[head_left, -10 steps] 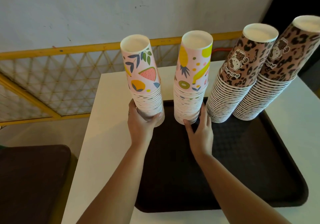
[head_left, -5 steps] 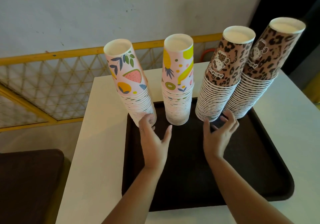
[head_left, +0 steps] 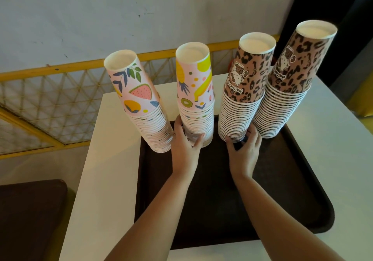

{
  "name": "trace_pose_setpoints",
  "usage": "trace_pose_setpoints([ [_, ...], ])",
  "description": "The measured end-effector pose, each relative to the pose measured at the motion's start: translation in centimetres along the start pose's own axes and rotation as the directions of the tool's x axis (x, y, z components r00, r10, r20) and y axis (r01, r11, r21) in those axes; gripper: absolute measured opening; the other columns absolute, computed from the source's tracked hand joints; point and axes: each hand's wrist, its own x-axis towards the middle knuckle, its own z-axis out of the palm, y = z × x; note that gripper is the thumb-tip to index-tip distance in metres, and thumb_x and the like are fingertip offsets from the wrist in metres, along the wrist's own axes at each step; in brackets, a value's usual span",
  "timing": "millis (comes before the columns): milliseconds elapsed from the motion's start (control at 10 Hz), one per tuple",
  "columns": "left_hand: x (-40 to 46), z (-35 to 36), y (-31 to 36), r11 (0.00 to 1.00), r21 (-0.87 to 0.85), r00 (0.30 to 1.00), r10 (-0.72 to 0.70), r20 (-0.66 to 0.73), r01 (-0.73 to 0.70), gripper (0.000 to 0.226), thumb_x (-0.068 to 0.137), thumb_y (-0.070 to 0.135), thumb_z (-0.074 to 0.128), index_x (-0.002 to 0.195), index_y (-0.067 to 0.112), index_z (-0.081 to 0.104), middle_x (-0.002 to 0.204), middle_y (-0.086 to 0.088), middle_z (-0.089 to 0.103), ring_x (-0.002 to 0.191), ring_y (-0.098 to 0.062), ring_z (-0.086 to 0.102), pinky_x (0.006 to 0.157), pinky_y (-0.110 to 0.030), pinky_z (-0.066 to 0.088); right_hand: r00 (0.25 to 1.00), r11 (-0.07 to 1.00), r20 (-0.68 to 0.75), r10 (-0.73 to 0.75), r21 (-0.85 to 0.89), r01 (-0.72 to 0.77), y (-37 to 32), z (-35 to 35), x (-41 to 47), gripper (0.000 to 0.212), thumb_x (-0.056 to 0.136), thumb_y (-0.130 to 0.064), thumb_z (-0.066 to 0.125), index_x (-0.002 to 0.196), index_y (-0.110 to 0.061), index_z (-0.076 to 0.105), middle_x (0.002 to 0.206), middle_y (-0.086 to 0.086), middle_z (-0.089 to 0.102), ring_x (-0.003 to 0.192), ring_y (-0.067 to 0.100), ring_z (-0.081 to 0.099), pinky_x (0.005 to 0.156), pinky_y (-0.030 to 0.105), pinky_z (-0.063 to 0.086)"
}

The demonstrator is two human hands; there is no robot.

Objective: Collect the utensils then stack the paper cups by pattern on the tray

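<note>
Here, white table (head_left: pixel 113 160) by yellow railing (head_left: pixel 60 73); dark tray (head_left: pixel 292 190) bearing four upturned cup stacks; left hand (head_left: pixel 184 149) grasping second fruit-print stack (head_left: pixel 194 99), right hand (head_left: pixel 245 154) grasping nearer leopard-print stack (head_left: pixel 242 103).

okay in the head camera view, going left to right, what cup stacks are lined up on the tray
Watermelon fruit-print stack → banana fruit-print stack, gripped at its base by the left hand → first leopard-print stack, held at its base by the right hand → second leopard-print stack.
</note>
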Motion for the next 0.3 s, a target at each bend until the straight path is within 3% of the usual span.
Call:
trace_pose_setpoints([
  [200,-0.5,-0.2,-0.2,0.999,0.02,0.999,-0.038,0.027,0.038,0.081,0.078,0.021,0.075,0.143,0.008,0.029,0.142,-0.005,0.045,0.132,-0.018,0.044,0.104,-0.043,0.045,0.999,0.999,0.026,0.027,0.038,-0.028,-0.7,-0.6,0.0,0.074,0.078,-0.017,0.072,0.14,-0.013,0.031,0.137,0.008,0.038,0.124,0.021,0.046,0.099,0.041,0.046],
  [300,-2.7,-0.6,0.0,0.985,0.036,0.983,-0.173,0.057,0.171,0.083,0.083,0.025,0.07,0.147,0.012,0.021,0.149,-0.007,0.037,0.137,-0.019,0.037,0.112,-0.038,0.036,0.996,0.992,0.076,0.054,0.112,-0.062,-0.6,-2.2,-0.7,0.075,0.079,-0.014,0.072,0.141,-0.014,0.029,0.139,0.006,0.035,0.123,0.014,0.045,0.099,0.032,0.045],
])
